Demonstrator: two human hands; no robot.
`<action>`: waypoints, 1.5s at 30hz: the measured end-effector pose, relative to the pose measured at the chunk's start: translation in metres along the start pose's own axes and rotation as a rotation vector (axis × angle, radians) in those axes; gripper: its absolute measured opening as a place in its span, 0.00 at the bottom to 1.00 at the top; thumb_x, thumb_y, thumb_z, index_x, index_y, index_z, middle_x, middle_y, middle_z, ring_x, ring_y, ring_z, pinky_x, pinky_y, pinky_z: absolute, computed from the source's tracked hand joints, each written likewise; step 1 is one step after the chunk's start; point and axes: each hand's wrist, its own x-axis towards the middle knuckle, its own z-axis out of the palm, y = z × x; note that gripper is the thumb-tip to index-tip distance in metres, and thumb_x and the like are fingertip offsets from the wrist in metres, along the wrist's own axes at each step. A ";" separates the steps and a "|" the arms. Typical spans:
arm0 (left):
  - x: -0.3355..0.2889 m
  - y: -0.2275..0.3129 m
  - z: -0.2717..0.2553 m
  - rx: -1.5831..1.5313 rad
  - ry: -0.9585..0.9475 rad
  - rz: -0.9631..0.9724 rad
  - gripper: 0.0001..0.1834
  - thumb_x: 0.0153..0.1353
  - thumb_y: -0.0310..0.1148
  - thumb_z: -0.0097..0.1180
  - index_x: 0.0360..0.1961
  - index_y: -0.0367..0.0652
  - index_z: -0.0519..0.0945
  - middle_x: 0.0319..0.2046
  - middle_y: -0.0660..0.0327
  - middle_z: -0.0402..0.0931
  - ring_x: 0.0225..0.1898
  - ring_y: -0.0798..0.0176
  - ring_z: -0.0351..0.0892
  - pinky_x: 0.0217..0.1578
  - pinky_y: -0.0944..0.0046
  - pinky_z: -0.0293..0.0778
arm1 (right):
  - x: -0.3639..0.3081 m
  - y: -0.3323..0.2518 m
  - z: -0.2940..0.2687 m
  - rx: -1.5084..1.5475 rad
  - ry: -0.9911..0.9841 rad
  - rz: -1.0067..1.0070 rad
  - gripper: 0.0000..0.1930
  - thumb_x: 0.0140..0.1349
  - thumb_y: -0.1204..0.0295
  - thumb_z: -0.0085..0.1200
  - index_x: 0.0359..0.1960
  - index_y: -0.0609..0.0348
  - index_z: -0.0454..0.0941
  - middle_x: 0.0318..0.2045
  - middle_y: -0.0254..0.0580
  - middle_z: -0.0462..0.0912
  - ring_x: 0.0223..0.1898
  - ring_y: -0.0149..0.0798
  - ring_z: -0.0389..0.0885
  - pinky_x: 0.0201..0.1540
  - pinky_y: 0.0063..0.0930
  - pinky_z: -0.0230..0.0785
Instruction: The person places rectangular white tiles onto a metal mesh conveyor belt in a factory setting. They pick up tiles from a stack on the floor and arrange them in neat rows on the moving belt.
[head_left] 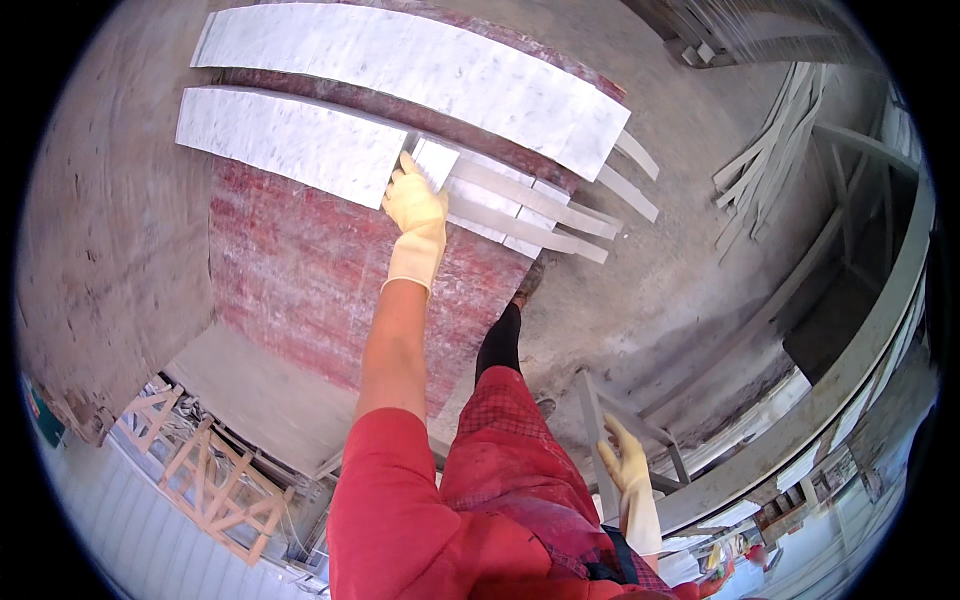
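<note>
My left hand [416,208], in a pale yellow rubber glove, is at the right end of a white, grey-veined stone slab [290,137]. Its fingers are bent round the slab's end edge; their undersides are hidden. Beside the fingers lies a small white stone piece [436,160]. Further right, thin pale strips [535,195] lie across white stone pieces [507,207]. A longer white stone slab [420,62] lies parallel on the far side. My right hand [627,462], also in a pale yellow glove, hangs low on the right with fingers apart and nothing in it.
A worn red board [300,245] lies under the slabs. Long pale strips [770,150] are heaped on the floor at right. A grey metal frame [850,420] curves along the right, close to my right hand. Wooden trestles [215,485] stand at lower left.
</note>
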 end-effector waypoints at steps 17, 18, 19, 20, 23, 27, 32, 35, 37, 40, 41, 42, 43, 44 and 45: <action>-0.170 -0.040 0.017 -1.107 -0.664 -0.208 0.35 0.47 0.22 0.82 0.59 0.32 0.84 0.52 0.47 0.90 0.49 0.49 0.92 0.48 0.46 0.89 | -0.028 0.044 0.036 0.235 0.025 -0.037 0.34 0.72 0.67 0.65 0.79 0.55 0.71 0.68 0.60 0.83 0.69 0.57 0.83 0.71 0.46 0.75; -0.203 -0.043 0.016 -1.187 -0.772 -0.208 0.34 0.47 0.20 0.81 0.59 0.32 0.84 0.50 0.47 0.90 0.46 0.50 0.93 0.45 0.47 0.89 | -0.035 0.039 0.038 0.279 0.022 -0.021 0.34 0.72 0.67 0.64 0.79 0.55 0.71 0.70 0.60 0.82 0.70 0.56 0.82 0.72 0.46 0.75; -0.238 -0.039 -0.001 -1.091 -0.859 -0.210 0.34 0.49 0.19 0.79 0.60 0.32 0.84 0.50 0.48 0.90 0.46 0.50 0.93 0.47 0.46 0.89 | -0.039 0.039 0.044 0.328 0.021 -0.015 0.35 0.73 0.67 0.64 0.80 0.56 0.70 0.71 0.60 0.80 0.71 0.56 0.81 0.73 0.46 0.73; -0.273 -0.037 -0.012 -1.106 -0.926 -0.206 0.34 0.50 0.20 0.78 0.62 0.33 0.83 0.52 0.48 0.90 0.49 0.50 0.92 0.51 0.47 0.88 | -0.045 0.038 0.050 0.376 0.019 -0.013 0.35 0.73 0.67 0.64 0.80 0.57 0.69 0.72 0.60 0.79 0.72 0.55 0.79 0.74 0.46 0.72; -0.371 -0.048 -0.020 -1.203 -1.235 -0.108 0.37 0.50 0.21 0.77 0.65 0.32 0.81 0.55 0.48 0.89 0.53 0.49 0.90 0.56 0.48 0.86 | -0.064 0.060 0.072 0.505 0.039 -0.083 0.38 0.74 0.66 0.65 0.82 0.60 0.64 0.76 0.59 0.74 0.75 0.53 0.76 0.77 0.46 0.68; -0.473 -0.043 -0.075 -1.115 -1.536 0.131 0.41 0.53 0.28 0.78 0.69 0.31 0.78 0.59 0.49 0.87 0.59 0.50 0.87 0.63 0.52 0.81 | -0.119 0.070 0.104 0.926 0.097 -0.214 0.49 0.71 0.55 0.69 0.85 0.62 0.56 0.79 0.54 0.70 0.79 0.50 0.68 0.81 0.44 0.59; -0.599 -0.048 -0.099 -1.013 -1.622 0.461 0.42 0.53 0.32 0.79 0.70 0.33 0.77 0.60 0.52 0.85 0.62 0.52 0.85 0.66 0.53 0.78 | -0.225 0.130 0.129 1.369 0.177 -0.541 0.56 0.69 0.50 0.72 0.87 0.60 0.49 0.81 0.50 0.64 0.82 0.46 0.62 0.83 0.45 0.54; -0.670 -0.047 -0.123 -0.983 -1.672 0.490 0.45 0.53 0.31 0.78 0.72 0.35 0.74 0.62 0.51 0.83 0.62 0.50 0.84 0.65 0.49 0.79 | -0.273 0.181 0.137 1.271 0.320 -0.577 0.57 0.68 0.51 0.73 0.88 0.58 0.47 0.82 0.52 0.62 0.82 0.46 0.61 0.84 0.46 0.53; -0.715 -0.039 -0.137 -0.989 -1.697 0.494 0.46 0.53 0.30 0.77 0.74 0.37 0.71 0.63 0.50 0.81 0.63 0.48 0.83 0.65 0.47 0.80 | -0.309 0.204 0.127 1.296 0.335 -0.591 0.57 0.67 0.54 0.75 0.88 0.57 0.48 0.81 0.53 0.65 0.81 0.47 0.62 0.83 0.47 0.54; -0.791 -0.013 -0.158 -0.943 -1.695 0.584 0.48 0.53 0.30 0.76 0.76 0.39 0.69 0.65 0.50 0.79 0.64 0.46 0.82 0.66 0.44 0.80 | -0.364 0.246 0.106 1.415 0.383 -0.630 0.57 0.64 0.57 0.78 0.87 0.54 0.51 0.78 0.52 0.69 0.80 0.47 0.65 0.81 0.47 0.58; -0.794 0.015 -0.157 -0.899 -1.724 0.635 0.48 0.55 0.32 0.76 0.77 0.39 0.69 0.66 0.50 0.79 0.64 0.46 0.82 0.66 0.43 0.79 | -0.362 0.246 0.088 1.433 0.419 -0.610 0.57 0.63 0.58 0.79 0.87 0.54 0.52 0.78 0.52 0.71 0.79 0.47 0.66 0.80 0.47 0.59; -0.823 -0.002 -0.157 -0.873 -1.686 0.671 0.48 0.57 0.34 0.76 0.77 0.40 0.68 0.66 0.50 0.78 0.65 0.46 0.81 0.66 0.43 0.79 | -0.378 0.266 0.106 1.524 0.448 -0.635 0.56 0.62 0.61 0.80 0.87 0.52 0.55 0.76 0.51 0.74 0.77 0.47 0.69 0.78 0.47 0.63; -0.838 -0.005 -0.152 -0.857 -1.676 0.711 0.48 0.58 0.36 0.77 0.78 0.40 0.67 0.67 0.50 0.78 0.65 0.46 0.80 0.66 0.42 0.79 | -0.381 0.282 0.116 1.563 0.475 -0.625 0.55 0.62 0.61 0.80 0.86 0.53 0.56 0.76 0.51 0.74 0.76 0.46 0.70 0.77 0.47 0.65; -0.851 -0.006 -0.149 -0.804 -1.621 0.754 0.48 0.60 0.39 0.77 0.78 0.40 0.67 0.68 0.51 0.77 0.66 0.46 0.80 0.66 0.42 0.78 | -0.383 0.297 0.123 1.598 0.498 -0.615 0.54 0.62 0.62 0.79 0.86 0.53 0.57 0.75 0.51 0.74 0.76 0.46 0.71 0.76 0.47 0.66; -0.865 -0.006 -0.153 -0.761 -1.567 0.789 0.49 0.61 0.41 0.77 0.79 0.39 0.66 0.68 0.51 0.76 0.66 0.46 0.80 0.66 0.42 0.78 | -0.402 0.303 0.124 1.613 0.534 -0.642 0.52 0.62 0.64 0.78 0.85 0.54 0.59 0.75 0.51 0.75 0.74 0.46 0.73 0.74 0.47 0.68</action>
